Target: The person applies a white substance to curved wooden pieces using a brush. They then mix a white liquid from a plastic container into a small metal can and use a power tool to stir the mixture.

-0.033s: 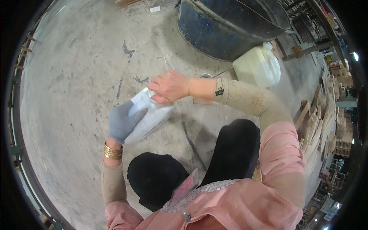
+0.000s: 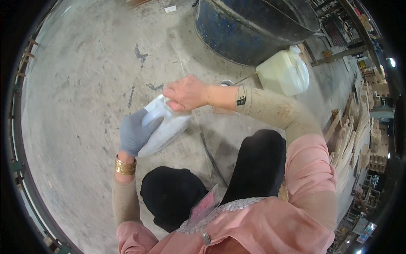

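A white plastic jug point(image 2: 167, 133) is tilted between my hands, above the concrete floor in front of my knees. My left hand point(image 2: 137, 131), in a grey knit glove, grips the jug by its handle side, with the fingers wrapped round it. My bare right hand point(image 2: 187, 93) is closed over the jug's top end, its fingers curled round the cap, which they mostly hide.
A large dark blue tub point(image 2: 237, 36) stands on the floor ahead. Beside it, to the right, is a jug of pale yellow liquid point(image 2: 283, 72). A dark strip point(image 2: 211, 158) lies near my knees. Wooden slats point(image 2: 344, 137) are piled at the right.
My right hand has turned very slightly at the jug's top. The left hand keeps its grip, and the surroundings look the same.
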`<state>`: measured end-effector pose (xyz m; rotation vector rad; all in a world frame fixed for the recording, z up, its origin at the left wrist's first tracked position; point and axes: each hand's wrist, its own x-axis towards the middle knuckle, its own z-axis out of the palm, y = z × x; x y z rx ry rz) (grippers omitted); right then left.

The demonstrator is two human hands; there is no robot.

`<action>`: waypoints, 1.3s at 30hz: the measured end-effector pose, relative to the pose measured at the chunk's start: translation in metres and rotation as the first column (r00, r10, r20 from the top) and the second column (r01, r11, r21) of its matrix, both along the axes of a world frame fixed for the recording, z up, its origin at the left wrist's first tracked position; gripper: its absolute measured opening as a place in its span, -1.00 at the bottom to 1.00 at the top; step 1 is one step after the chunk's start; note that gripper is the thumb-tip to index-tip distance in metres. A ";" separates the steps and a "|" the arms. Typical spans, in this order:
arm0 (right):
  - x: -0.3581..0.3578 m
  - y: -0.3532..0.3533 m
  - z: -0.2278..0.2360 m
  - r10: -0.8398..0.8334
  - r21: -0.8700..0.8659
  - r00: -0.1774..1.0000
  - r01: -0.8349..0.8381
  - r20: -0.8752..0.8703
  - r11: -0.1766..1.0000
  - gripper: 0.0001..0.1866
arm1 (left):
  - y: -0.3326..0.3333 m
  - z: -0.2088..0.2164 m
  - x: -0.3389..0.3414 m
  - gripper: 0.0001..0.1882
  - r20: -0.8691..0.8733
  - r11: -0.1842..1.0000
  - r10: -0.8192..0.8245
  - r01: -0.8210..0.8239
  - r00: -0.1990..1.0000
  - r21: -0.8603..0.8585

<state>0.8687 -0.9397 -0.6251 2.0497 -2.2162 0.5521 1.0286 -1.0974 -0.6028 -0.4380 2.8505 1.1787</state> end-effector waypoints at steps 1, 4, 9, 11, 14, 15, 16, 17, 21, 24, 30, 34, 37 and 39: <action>0.009 -0.001 0.002 -0.070 0.047 0.997 0.069 0.027 0.997 -0.69 | 0.003 0.001 0.000 -0.59 0.032 0.998 0.024 -0.022 0.999 -0.053; 0.026 -0.012 0.019 -0.599 0.430 0.787 0.494 0.148 0.756 -0.66 | 0.017 0.005 -0.010 -0.57 0.097 0.988 0.082 -0.068 0.992 -0.140; -0.013 0.029 0.056 -0.665 0.536 0.713 0.481 0.221 0.694 -0.61 | 0.018 0.006 -0.034 -0.54 -0.004 0.991 -0.029 0.028 1.000 -0.134; -0.047 0.091 0.068 -0.729 0.358 0.647 0.641 0.223 0.679 -0.56 | 0.018 0.012 -0.054 -0.54 0.039 0.992 -0.024 0.029 0.999 -0.123; -0.094 0.220 0.085 -0.871 0.215 0.425 0.853 0.246 0.476 -0.52 | 0.026 0.020 -0.098 -0.55 0.084 0.991 -0.024 0.034 0.996 -0.127; -0.110 0.262 0.087 -0.925 0.223 0.348 0.899 0.154 0.376 -0.49 | 0.032 0.020 -0.117 -0.55 0.080 0.991 -0.034 0.044 0.996 -0.126; -0.125 0.290 0.084 -0.962 0.219 0.267 0.936 0.065 0.274 -0.46 | 0.033 0.017 -0.134 -0.55 0.042 0.991 -0.044 0.049 0.998 -0.127; -0.140 0.303 0.078 -0.961 0.154 0.275 0.950 0.008 0.273 -0.43 | 0.031 0.013 -0.149 -0.56 0.001 0.990 -0.049 0.049 0.999 -0.131; -0.200 0.336 0.062 -0.951 -0.020 0.237 0.969 -0.201 0.245 -0.31 | 0.031 -0.007 -0.215 -0.55 -0.126 0.994 -0.064 0.051 0.990 -0.099; -0.232 0.313 0.059 -0.958 0.270 0.240 0.944 -0.160 0.191 -0.27 | 0.017 -0.014 -0.245 -0.52 -0.175 0.994 -0.028 0.008 0.984 -0.111; -0.262 0.318 0.050 -0.897 0.395 0.347 0.891 -0.272 0.225 -0.33 | 0.052 -0.002 -0.256 -0.63 -0.435 0.728 -0.021 -0.285 0.900 -0.624; -0.269 0.342 0.037 -0.881 0.324 0.446 0.866 -0.157 0.381 -0.37 | 0.210 -0.013 -0.258 -0.81 -0.470 0.973 -0.149 0.214 0.870 0.090; -0.267 0.339 0.026 -0.875 0.236 0.472 0.867 -0.105 0.439 -0.36 | 0.344 -0.012 -0.260 -0.53 -0.190 0.638 -0.372 0.399 0.909 0.659; -0.266 0.338 0.024 -0.890 0.219 0.436 0.889 -0.136 0.402 -0.33 | 0.410 0.000 -0.273 -0.55 -0.017 0.642 -0.345 0.249 0.938 0.725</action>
